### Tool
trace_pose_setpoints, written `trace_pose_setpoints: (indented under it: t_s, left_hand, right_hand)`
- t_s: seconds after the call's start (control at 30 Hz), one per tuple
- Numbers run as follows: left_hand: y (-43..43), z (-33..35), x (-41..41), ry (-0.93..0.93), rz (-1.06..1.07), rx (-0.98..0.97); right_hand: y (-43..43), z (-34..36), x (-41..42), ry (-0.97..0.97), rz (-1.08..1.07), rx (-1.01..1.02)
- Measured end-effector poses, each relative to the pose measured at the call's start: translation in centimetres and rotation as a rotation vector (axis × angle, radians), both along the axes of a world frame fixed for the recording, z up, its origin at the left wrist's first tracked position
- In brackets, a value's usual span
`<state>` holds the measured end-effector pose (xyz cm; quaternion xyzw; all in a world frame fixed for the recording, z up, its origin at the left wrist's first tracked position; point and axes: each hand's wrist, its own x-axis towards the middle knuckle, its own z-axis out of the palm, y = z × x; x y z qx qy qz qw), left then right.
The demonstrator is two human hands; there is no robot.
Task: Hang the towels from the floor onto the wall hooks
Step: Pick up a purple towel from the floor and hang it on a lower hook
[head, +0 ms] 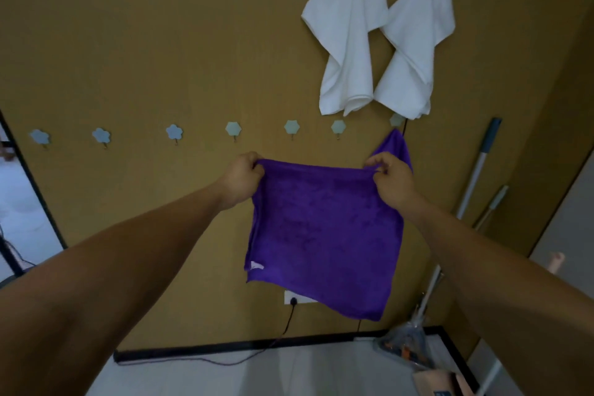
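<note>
A purple towel (324, 235) hangs spread out in front of the brown wall. My left hand (244, 178) grips its upper left corner and my right hand (390, 178) pinches its upper right corner. Behind my right hand another purple towel (393, 146) hangs from the rightmost hook (397, 120) of the lower row. Two white towels (348, 42) (414, 45) hang from hooks in the upper row. Bare flower-shaped hooks (292, 127) (338, 127) (233, 129) sit just above the held towel.
More bare hooks (174, 132) (101, 136) run left along the lower row. A wall socket (294, 298) with a black cable sits low behind the towel. Mop or broom handles (479, 167) lean in the right corner, above a dustpan-like object (405, 344) on the floor.
</note>
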<state>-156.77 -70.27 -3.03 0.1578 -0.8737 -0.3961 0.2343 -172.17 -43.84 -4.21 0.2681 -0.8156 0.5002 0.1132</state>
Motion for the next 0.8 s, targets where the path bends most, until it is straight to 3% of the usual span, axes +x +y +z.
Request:
trace_pose_setpoints:
  t_s: [0.1,0.17,0.33,0.5,0.67,0.8]
  left_hand:
    - [1.9,-0.2,-2.3,0.033,0.065,0.163]
    - [2.9,-0.2,-3.8,0.047,0.058,0.202]
    - [5.2,0.4,-6.9,-0.008,-0.066,0.265]
    - [7.0,0.6,-9.4,-0.191,-0.291,0.256]
    - [7.6,-1.1,-12.9,-0.170,-0.256,0.206]
    - [6.1,-2.4,-16.0,-0.118,-0.206,0.191]
  right_hand:
    - [0.6,-0.1,-1.2,-0.191,0.078,-0.101]
    - [1.5,-0.2,-2.3,-0.214,0.139,-0.010]
    - [3.7,-0.2,-5.6,-0.171,0.300,0.157]
    - [3.9,-0.5,-8.7,-0.074,0.242,0.244]
    - [2.7,-0.4,-11.2,0.072,0.177,0.475]
    - [0.6,-1.2,-13.4,0.043,0.221,0.422]
